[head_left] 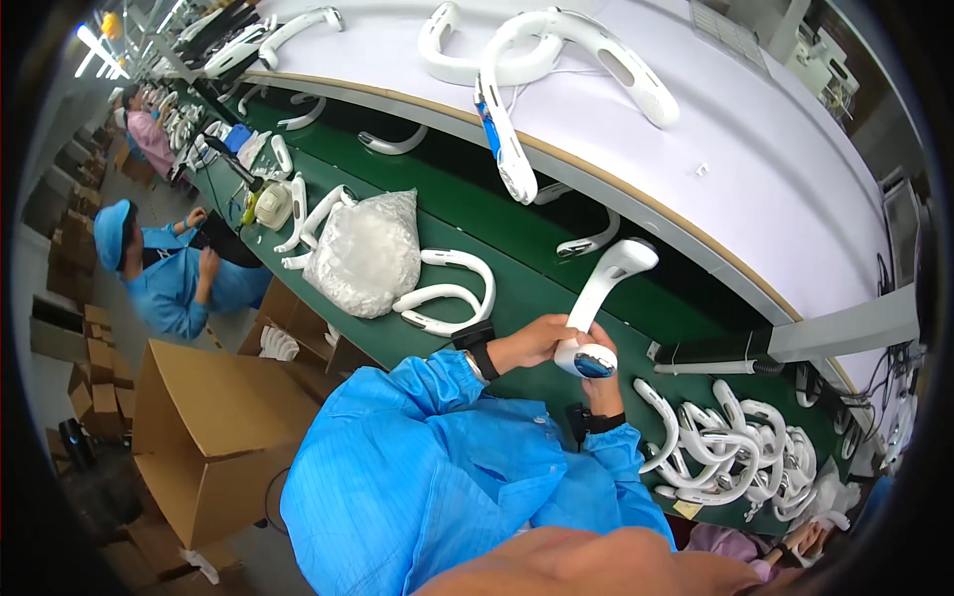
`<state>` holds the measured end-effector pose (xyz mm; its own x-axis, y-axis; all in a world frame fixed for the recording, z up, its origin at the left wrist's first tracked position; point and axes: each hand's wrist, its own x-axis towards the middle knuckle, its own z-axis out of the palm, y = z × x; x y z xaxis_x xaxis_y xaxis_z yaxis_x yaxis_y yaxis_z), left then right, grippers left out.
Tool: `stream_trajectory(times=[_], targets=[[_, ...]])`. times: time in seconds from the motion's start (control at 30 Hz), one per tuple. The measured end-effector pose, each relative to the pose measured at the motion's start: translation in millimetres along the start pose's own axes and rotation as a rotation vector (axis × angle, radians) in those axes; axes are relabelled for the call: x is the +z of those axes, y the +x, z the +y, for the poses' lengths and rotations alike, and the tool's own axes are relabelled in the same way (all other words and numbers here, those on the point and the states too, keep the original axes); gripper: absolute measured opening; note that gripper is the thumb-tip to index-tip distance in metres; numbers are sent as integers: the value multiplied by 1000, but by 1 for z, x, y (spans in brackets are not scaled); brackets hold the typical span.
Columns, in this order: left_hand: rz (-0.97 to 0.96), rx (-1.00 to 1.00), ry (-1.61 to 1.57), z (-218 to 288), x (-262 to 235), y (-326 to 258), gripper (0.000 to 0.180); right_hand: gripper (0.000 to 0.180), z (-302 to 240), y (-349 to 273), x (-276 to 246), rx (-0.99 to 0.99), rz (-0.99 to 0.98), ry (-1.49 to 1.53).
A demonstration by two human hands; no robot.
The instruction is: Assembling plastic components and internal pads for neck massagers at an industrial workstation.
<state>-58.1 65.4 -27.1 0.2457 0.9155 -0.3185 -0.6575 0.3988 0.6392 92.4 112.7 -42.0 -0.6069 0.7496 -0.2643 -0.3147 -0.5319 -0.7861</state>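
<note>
Both hands are on a white curved plastic housing (602, 303), held up over the green belt (517, 298). The left hand (537, 343) wraps its lower stem, while the right hand (599, 382) cups the blue-capped end (glossy, probably slippery). It looks light and rigid; the stem seems the safest hold.

Bright overhead light, sharp, fisheye-bent edges
</note>
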Motion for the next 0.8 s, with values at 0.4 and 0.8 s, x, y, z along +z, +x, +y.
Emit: stream_trajectory(times=[0.4, 0.8], targets=[[885, 471, 1485, 113, 8, -63, 53, 26, 14, 37, -22, 98, 48, 141], [351, 1335, 2146, 358, 48, -39, 47, 23, 10, 123, -209, -271, 1134, -206]])
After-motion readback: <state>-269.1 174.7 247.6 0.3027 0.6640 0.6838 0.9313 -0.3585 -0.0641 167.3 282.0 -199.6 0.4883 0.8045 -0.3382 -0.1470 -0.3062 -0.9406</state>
